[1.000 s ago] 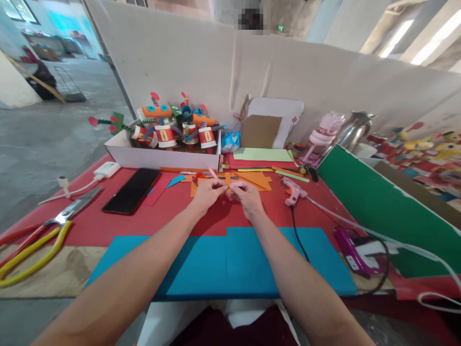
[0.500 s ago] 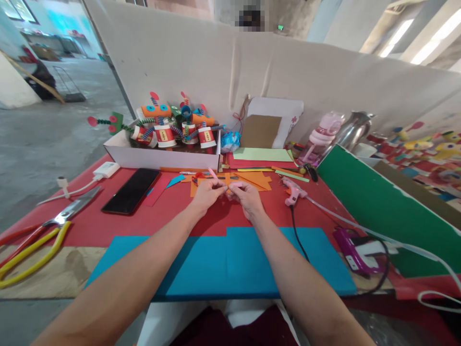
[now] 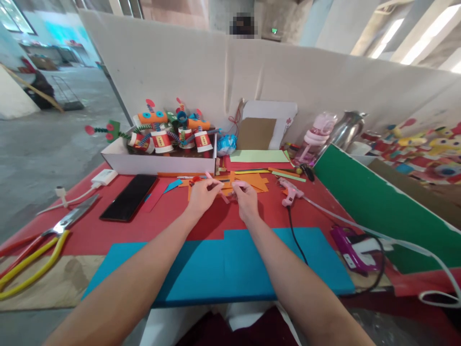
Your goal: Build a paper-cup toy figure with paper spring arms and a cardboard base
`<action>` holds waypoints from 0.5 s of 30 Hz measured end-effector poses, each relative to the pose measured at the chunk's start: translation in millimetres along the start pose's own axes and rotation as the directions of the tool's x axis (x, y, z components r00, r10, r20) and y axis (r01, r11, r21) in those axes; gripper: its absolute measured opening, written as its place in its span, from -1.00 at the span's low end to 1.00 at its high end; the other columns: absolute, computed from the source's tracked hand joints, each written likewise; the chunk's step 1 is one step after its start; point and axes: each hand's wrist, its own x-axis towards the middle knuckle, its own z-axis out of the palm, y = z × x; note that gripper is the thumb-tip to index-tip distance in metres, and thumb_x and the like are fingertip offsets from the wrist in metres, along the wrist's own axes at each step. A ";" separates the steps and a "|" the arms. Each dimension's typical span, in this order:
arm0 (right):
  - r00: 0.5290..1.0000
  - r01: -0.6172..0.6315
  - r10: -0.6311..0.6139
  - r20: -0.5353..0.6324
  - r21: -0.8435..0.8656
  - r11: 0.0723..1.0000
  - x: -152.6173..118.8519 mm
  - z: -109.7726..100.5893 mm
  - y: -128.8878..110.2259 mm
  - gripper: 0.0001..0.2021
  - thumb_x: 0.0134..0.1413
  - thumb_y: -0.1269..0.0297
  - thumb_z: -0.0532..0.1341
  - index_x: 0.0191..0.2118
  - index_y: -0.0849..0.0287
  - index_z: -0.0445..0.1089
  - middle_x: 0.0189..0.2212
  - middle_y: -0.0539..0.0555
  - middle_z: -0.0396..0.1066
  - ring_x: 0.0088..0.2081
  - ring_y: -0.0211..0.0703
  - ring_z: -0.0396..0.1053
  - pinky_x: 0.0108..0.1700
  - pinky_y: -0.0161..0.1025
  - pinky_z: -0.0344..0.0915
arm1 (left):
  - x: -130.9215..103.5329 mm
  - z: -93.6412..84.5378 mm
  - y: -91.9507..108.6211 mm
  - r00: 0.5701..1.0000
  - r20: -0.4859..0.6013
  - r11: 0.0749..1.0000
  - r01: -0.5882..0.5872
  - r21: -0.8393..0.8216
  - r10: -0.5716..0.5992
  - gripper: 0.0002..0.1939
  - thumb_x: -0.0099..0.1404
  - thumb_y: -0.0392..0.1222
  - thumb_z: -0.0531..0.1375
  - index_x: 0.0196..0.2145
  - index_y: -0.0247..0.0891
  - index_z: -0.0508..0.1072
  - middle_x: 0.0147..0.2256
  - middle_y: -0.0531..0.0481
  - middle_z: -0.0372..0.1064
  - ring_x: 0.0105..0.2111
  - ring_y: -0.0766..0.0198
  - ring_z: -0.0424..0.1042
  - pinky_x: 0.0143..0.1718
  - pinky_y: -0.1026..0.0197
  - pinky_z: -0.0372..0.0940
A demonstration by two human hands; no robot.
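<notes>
Over the red table cover, my left hand is closed in a pinch, with a pink paper strip at its fingertips. Just right of it, my right hand pinches another piece of pink paper. A small gap separates the two hands. Orange paper pieces lie flat behind them. A pink glue gun rests to the right of my right hand. Blue sheets lie under my forearms.
At left lie a black phone and large scissors. A white box behind holds several paper-cup figures. A green board leans at right, near a purple power strip.
My hands have moved slightly apart, and the pink strip now hangs below my left fingertips. The whole view has shifted slightly.
</notes>
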 end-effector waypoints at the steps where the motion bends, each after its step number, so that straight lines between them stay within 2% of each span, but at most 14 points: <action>1: 0.999 0.017 -0.017 -0.038 0.007 1.000 1.9 -0.1 1.1 -0.76 -0.27 0.13 0.33 -0.45 0.15 0.38 -0.65 -0.14 0.30 -0.58 -0.31 0.27 -0.43 -0.29 0.28 | 3.7 -3.1 3.8 0.995 -0.031 0.985 -0.089 0.149 0.095 -0.82 0.21 -0.11 0.15 -0.41 -0.22 0.50 -0.41 -0.05 0.48 -0.36 0.18 0.39 -0.25 0.16 0.24; 2: 0.998 0.028 -0.027 -0.062 0.014 1.000 3.9 -0.5 2.0 -0.77 -0.27 0.14 0.32 -0.45 0.15 0.37 -0.64 -0.14 0.29 -0.58 -0.31 0.27 -0.42 -0.30 0.28 | 9.2 -6.1 8.4 0.980 -0.025 0.935 -0.181 0.305 0.198 -0.84 0.23 -0.16 0.13 -0.40 -0.21 0.50 -0.37 -0.08 0.48 -0.29 0.14 0.38 -0.20 0.12 0.22; 4: 0.995 0.045 -0.042 -0.091 0.031 0.998 8.1 -1.9 3.5 -0.79 -0.26 0.16 0.31 -0.46 0.16 0.37 -0.64 -0.13 0.28 -0.56 -0.32 0.25 -0.41 -0.30 0.28 | 25.5 -9.2 17.9 0.929 0.100 0.758 -0.351 0.550 0.357 -0.81 0.25 -0.25 0.09 -0.40 -0.22 0.51 -0.34 -0.15 0.46 -0.20 0.04 0.35 -0.13 0.02 0.17; 6: 0.992 0.062 -0.055 -0.115 0.059 0.996 11.8 -3.4 4.5 -0.81 -0.25 0.19 0.30 -0.47 0.16 0.37 -0.63 -0.13 0.28 -0.55 -0.33 0.23 -0.40 -0.31 0.28 | 46.6 -6.3 24.5 0.866 0.250 0.583 -0.480 0.656 0.432 -0.74 0.27 -0.31 0.04 -0.47 -0.26 0.49 -0.36 -0.21 0.42 -0.12 -0.04 0.29 -0.07 -0.07 0.11; 8: 0.989 0.069 -0.056 -0.140 0.087 0.994 14.6 -4.4 4.9 -0.83 -0.26 0.20 0.29 -0.49 0.16 0.37 -0.63 -0.13 0.27 -0.55 -0.33 0.21 -0.41 -0.32 0.27 | 68.7 3.1 24.6 0.806 0.391 0.484 -0.583 0.653 0.444 -0.69 0.26 -0.40 0.00 -0.52 -0.29 0.47 -0.39 -0.23 0.40 -0.08 -0.06 0.26 -0.02 -0.11 0.04; 10: 0.985 0.067 -0.047 -0.164 0.118 0.991 16.5 -4.8 4.7 -0.84 -0.27 0.21 0.28 -0.50 0.16 0.36 -0.64 -0.14 0.27 -0.57 -0.34 0.20 -0.43 -0.32 0.27 | 87.7 16.3 17.9 0.780 0.452 0.474 -0.624 0.621 0.433 -0.69 0.21 -0.44 0.03 -0.59 -0.30 0.45 -0.44 -0.24 0.38 -0.07 -0.07 0.25 0.04 -0.13 -0.03; 13: 0.980 0.065 -0.033 -0.198 0.160 0.985 17.8 -4.5 3.5 -0.84 -0.29 0.23 0.27 -0.49 0.16 0.36 -0.64 -0.14 0.28 -0.59 -0.35 0.19 -0.45 -0.31 0.27 | 105.5 33.5 2.7 0.781 0.464 0.492 -0.624 0.607 0.418 -0.71 0.16 -0.40 0.11 -0.68 -0.28 0.40 -0.54 -0.21 0.33 -0.10 -0.09 0.27 0.09 -0.16 -0.10; 15: 0.979 0.063 -0.027 -0.204 0.172 0.983 18.0 -4.1 2.9 -0.85 -0.28 0.24 0.27 -0.48 0.17 0.37 -0.64 -0.14 0.28 -0.60 -0.35 0.19 -0.46 -0.32 0.27 | 109.7 37.9 -3.8 0.787 0.456 0.494 -0.616 0.613 0.416 -0.72 0.18 -0.33 0.11 -0.66 -0.25 0.42 -0.58 -0.16 0.30 -0.12 -0.08 0.28 0.11 -0.18 -0.12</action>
